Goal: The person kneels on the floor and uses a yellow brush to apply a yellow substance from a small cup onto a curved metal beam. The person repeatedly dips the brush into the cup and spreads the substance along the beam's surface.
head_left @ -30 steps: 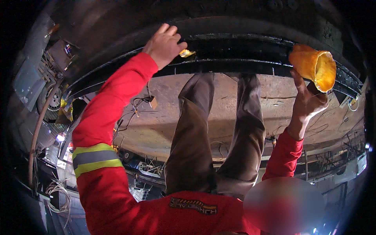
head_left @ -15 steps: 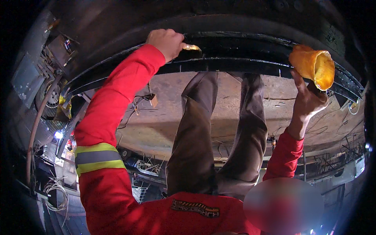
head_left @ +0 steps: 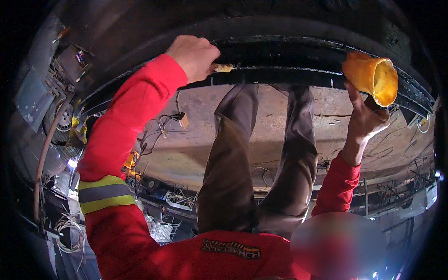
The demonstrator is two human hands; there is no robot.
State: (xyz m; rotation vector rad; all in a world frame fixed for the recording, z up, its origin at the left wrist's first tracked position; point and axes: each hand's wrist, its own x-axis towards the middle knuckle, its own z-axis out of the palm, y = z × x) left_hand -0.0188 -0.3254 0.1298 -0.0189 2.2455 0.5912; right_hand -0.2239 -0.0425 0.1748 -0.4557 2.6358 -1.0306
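My left hand (head_left: 192,57) is closed around what looks like a small paintbrush (head_left: 224,68), whose tan end sticks out to the right of my fist. The tip is at the lower edge strip of a long, glossy black metal beam (head_left: 284,76). At the right, my right hand (head_left: 365,117) grips an orange-yellow cup (head_left: 371,77) from below, with the thumb along its near side. The cup tilts, its open mouth facing right and toward me, and its inside is coated yellow. The brush's handle is hidden in my fist.
A dark curved surface (head_left: 261,25) rises behind the beam. Below, a brown floor (head_left: 275,135) carries cables and a small box (head_left: 183,120). At the left are a brown pipe (head_left: 47,154), a wheel (head_left: 60,119) and coiled cable (head_left: 70,235). A white wire basket (head_left: 162,229) stands lower left.
My left hand has shifted slightly left, and the brush tip has moved down from the beam's inner face to its lower edge strip. My right hand and the cup have barely moved.
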